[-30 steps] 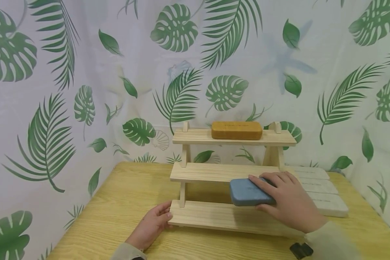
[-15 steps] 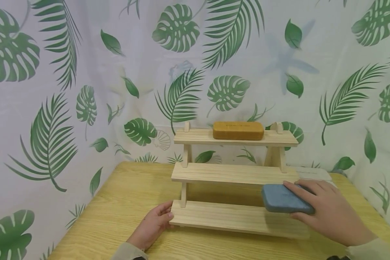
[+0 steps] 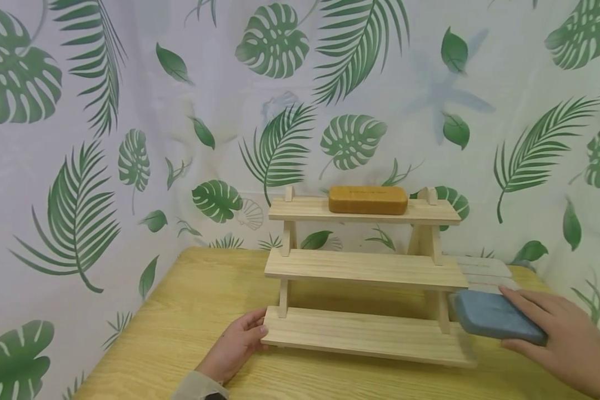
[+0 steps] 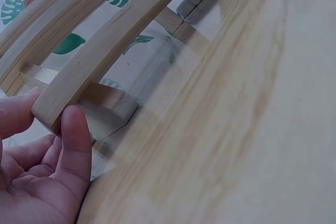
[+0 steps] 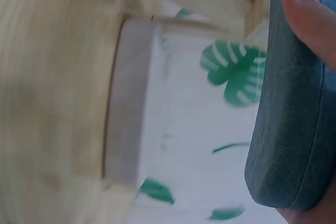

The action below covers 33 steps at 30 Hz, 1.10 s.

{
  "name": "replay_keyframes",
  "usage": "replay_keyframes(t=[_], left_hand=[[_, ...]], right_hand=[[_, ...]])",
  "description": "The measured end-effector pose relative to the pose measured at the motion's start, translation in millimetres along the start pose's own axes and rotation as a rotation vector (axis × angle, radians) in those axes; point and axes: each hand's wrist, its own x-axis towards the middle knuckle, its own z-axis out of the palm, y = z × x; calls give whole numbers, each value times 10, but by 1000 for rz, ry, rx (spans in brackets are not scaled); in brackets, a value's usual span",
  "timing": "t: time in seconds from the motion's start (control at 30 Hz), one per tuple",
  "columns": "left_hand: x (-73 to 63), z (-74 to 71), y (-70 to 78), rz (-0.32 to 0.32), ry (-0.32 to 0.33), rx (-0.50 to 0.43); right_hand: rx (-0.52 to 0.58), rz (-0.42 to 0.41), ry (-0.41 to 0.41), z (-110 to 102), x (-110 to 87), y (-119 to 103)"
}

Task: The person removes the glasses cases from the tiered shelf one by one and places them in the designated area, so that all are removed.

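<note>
My right hand (image 3: 565,341) grips a blue glasses case (image 3: 500,315) across its right end, thumb on one side and fingers on the other. The case is held just off the right end of a three-tier wooden display rack (image 3: 365,265). With thumb and fingers my left hand (image 3: 237,339) pinches the left end of the rack's bottom shelf; the left wrist view shows that shelf end (image 4: 63,95) between them. An orange-yellow glasses case (image 3: 368,200) lies on the top shelf. In the right wrist view the blue case (image 5: 289,114) fills the right side.
Behind the blue case, white glasses cases (image 3: 480,268) lie side by side on the wooden table (image 3: 180,311), partly hidden. A leaf-printed white curtain (image 3: 205,83) hangs behind and to the left.
My right hand has carried the blue glasses case rightward and slightly down, from over the rack's lower shelves to past its right end. My left hand has stayed on the bottom shelf.
</note>
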Motion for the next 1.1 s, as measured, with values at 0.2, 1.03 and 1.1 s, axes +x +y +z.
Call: replay_keyframes(t=[0.2,1.03,1.1], left_hand=[[0,1,18,-4,-8,-6],[-4,3,12,-14,2,-2],[-5,1,9,-15,3,-5]], right_hand=[[-37,30,-27,137,-167,237],[-5,128,-393,648,-215,450],[-7,136,-397,668,-198,455]])
